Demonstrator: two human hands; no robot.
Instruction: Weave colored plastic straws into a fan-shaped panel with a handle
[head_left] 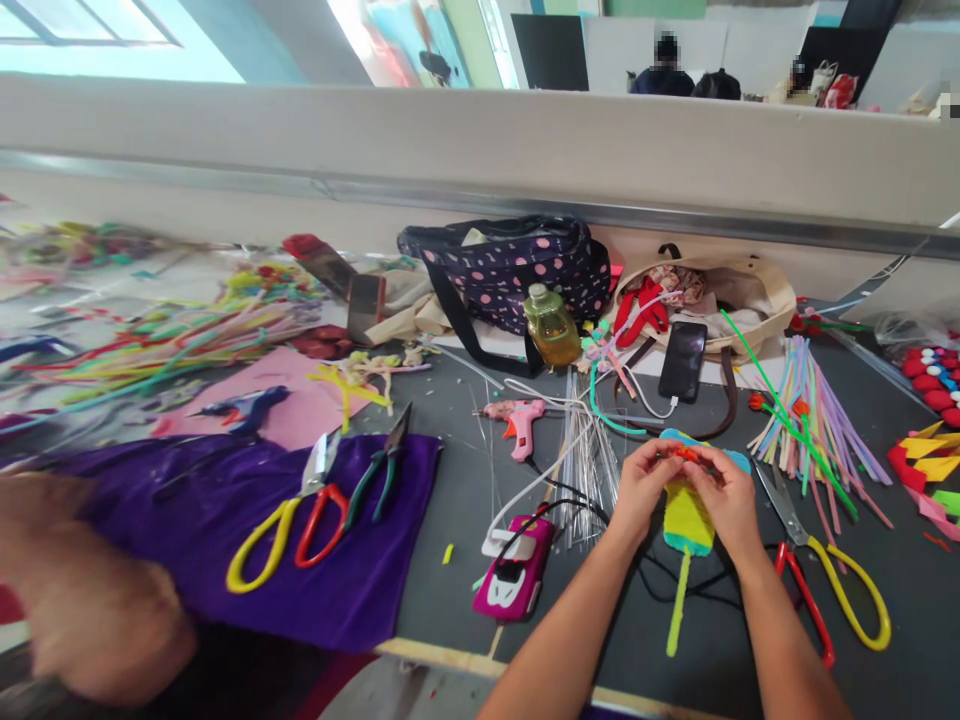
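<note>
My left hand [645, 482] and my right hand [726, 490] meet at the right of the table, fingertips pinched together on a small red-orange piece [684, 454]. What kind of piece it is cannot be made out. Right under the hands is a fuzzy yellow shape [686, 515] with a blue edge and a yellow-green stick, like an ice lolly; my hands cover part of it. Scissors [806, 545] with red and yellow handles lie just right of my right wrist. A bundle of pastel pipe cleaners [814, 425] spreads beyond them.
A pink glue gun [519, 422], clear sticks [589, 465] and a magenta power strip [516, 570] with cables lie to the left. Behind are a phone [682, 360], bottle [551, 328] and bags. Another person's blurred arm [90, 600] reaches by a purple cloth [247, 520] with scissors and pliers [384, 470].
</note>
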